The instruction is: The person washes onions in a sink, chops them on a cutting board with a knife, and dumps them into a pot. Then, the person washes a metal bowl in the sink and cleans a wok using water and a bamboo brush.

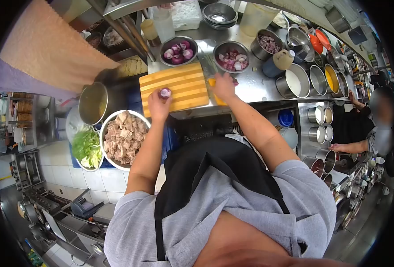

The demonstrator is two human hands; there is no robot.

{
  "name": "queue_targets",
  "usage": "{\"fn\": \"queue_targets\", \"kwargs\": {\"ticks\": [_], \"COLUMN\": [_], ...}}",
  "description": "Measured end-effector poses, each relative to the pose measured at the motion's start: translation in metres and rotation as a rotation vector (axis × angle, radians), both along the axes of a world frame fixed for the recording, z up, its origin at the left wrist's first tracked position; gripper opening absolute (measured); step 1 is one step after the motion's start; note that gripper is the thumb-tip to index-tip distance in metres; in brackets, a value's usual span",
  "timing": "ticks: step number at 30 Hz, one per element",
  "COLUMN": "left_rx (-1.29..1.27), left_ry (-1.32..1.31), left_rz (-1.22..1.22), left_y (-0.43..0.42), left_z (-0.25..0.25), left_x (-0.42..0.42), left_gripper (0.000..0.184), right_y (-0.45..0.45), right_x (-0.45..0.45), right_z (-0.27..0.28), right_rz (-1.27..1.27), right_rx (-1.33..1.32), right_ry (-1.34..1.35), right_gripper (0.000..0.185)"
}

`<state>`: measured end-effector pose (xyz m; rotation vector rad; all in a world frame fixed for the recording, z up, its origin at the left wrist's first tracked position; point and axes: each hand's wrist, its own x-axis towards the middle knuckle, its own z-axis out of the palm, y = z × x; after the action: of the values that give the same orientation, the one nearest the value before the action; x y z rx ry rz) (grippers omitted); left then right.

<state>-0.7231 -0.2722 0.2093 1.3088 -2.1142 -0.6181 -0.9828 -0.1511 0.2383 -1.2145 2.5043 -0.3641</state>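
Note:
My left hand [158, 107] is closed around a purple onion [164, 93] with a pale cut face, at the lower left part of a striped wooden cutting board [192, 85]. Just right of the board is my right hand [225, 88], fingers curled downward over the steel counter beside a yellow-orange cloth [218, 92]. A small purple bit [235, 82] shows at that hand's edge; what the fingers grip is hidden. Above the board stands a metal bowl [162, 57] of purple onions [178, 52]. Another metal bowl [215, 54] beyond my right hand holds onion pieces [232, 60].
A white bowl of cut meat [125, 137] and leafy greens [86, 149] stand left of my left arm, near a metal pot [94, 103]. Several pots and a dark bottle [274, 66] line the counter's right side. A person [374, 129] works at far right.

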Motion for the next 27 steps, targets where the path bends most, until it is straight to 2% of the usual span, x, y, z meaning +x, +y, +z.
{"fn": "queue_targets", "kwargs": {"ticks": [1,5,10,12,14,16,19,22,24,25,27], "left_rx": [-0.015,-0.028,0.072,0.108,0.093,0.051,0.044,0.071,-0.068,-0.066,-0.196], "left_ry": [0.077,0.041,0.119,0.140,0.145,0.168,0.128,0.138,0.090,0.091,-0.104], "left_rz": [-0.052,-0.024,-0.001,-0.005,-0.018,-0.057,-0.099,-0.080,-0.119,-0.119,-0.206], "left_y": [0.002,0.007,0.007,0.006,0.000,-0.005,-0.004,-0.004,-0.014,-0.016,-0.023], "left_z": [-0.003,-0.008,-0.008,-0.006,-0.014,-0.021,-0.006,0.015,0.019,0.034,0.068], "left_x": [0.003,0.002,0.003,0.004,0.004,0.006,0.010,0.016,0.022,0.023,0.024], "left_gripper": [0.057,0.054,0.049,0.045,0.045,0.045,0.044,0.048,0.055,0.055,0.061], "right_y": [0.003,-0.003,0.024,0.051,0.089,0.129,0.177,0.179,0.160,0.146,0.114], "right_x": [-0.003,0.005,-0.007,-0.017,-0.024,-0.020,-0.014,0.003,0.016,0.024,0.040], "right_z": [-0.004,-0.010,0.018,0.021,0.009,0.031,0.043,0.091,0.100,0.106,0.114], "right_rz": [0.058,0.083,0.033,0.035,0.056,-0.026,0.007,-0.002,0.286,0.286,0.549], "right_rx": [-0.010,0.044,-0.006,0.125,0.068,0.105,0.079,0.169,0.151,0.154,0.228], "right_ry": [-0.011,-0.034,-0.089,-0.208,-0.287,-0.417,-0.466,-0.597,-0.417,-0.416,-0.157], "right_gripper": [0.059,0.060,0.063,0.060,0.052,0.042,0.035,0.029,0.024,0.024,0.027]}}
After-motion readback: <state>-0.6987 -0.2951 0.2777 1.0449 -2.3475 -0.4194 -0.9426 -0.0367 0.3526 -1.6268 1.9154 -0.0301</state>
